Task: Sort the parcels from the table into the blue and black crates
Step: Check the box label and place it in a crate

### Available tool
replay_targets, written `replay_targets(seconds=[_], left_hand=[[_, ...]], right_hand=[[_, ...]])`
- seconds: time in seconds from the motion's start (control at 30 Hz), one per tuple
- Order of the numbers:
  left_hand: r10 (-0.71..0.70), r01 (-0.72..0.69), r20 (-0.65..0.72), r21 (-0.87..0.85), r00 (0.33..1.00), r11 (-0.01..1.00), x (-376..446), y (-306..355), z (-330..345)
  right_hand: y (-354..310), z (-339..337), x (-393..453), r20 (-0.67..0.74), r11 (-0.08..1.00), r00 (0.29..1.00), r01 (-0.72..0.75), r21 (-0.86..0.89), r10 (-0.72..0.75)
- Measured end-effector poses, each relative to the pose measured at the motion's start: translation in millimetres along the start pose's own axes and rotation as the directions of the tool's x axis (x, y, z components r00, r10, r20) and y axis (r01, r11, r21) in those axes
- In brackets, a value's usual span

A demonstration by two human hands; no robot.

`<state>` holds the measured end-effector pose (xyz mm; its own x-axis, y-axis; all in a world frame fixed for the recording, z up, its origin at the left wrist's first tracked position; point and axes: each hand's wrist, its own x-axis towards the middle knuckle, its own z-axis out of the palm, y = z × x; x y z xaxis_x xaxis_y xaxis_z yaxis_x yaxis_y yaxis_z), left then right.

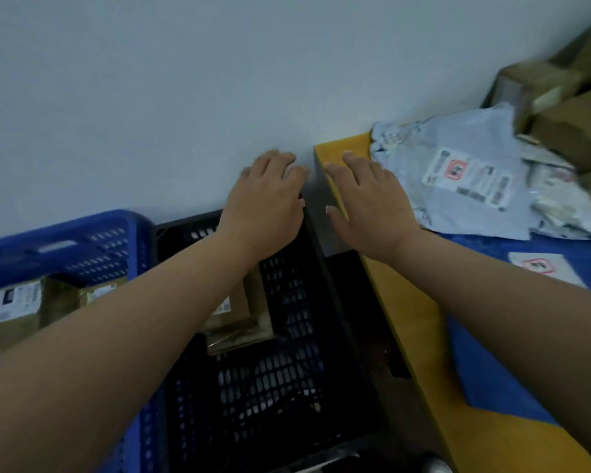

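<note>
Hands empty: left hand (267, 199) and right hand (372, 203) flat, fingers extended. Advise gripping grey mailer (464, 179) by both edges before choosing black crate (325, 268).

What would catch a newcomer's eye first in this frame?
Two empty hands reach forward at centre: the left hand above the black crate, the right hand over the yellow table edge. A grey mailer with a printed label lies right, and the blue crate sits far left.
</note>
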<state>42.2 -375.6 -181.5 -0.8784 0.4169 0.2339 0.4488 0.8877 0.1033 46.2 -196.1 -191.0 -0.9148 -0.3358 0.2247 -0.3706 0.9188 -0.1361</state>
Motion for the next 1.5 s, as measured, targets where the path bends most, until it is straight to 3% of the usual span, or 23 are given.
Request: replay_targets(seconds=[0.17, 0.37, 0.53, 0.7, 0.9, 1.1, 1.5], left_hand=[[0.107, -0.105, -0.038, 0.033, 0.994, 0.994, 42, 83, -29], [0.22, -0.217, -0.069, 0.047, 0.973, 0.975, 89, 233, -69], [0.163, -0.167, -0.105, -0.028, 0.981, 0.986, 149, 378, -129], [0.258, -0.256, -0.133, 0.035, 0.957, 0.966, 193, 476, -186], [0.347, -0.332, -0.093, 0.149, 0.933, 0.932, 226, 523, -226], [0.502, -0.472, -0.068, 0.255, 0.862, 0.844, 255, 541, -243], [0.562, -0.567, 0.074, 0.123, 0.824, 0.815, 294, 555, -176]], right_hand=[[68, -61, -38, -0.114, 0.999, 0.993, -0.043, -0.001, 0.043], [179, -166, -117, -0.181, 0.99, 0.979, -0.114, -0.082, 0.098], [265, -271, -175, -0.304, 0.971, 0.938, -0.211, -0.111, 0.169], [334, -364, -215, -0.375, 0.951, 0.909, -0.26, -0.166, 0.183], [386, -419, -243, -0.41, 0.928, 0.881, -0.33, -0.176, 0.236], [415, -448, -232, -0.402, 0.918, 0.877, -0.356, -0.173, 0.264], [487, -420, -230, -0.292, 0.864, 0.844, -0.495, -0.097, 0.45]])
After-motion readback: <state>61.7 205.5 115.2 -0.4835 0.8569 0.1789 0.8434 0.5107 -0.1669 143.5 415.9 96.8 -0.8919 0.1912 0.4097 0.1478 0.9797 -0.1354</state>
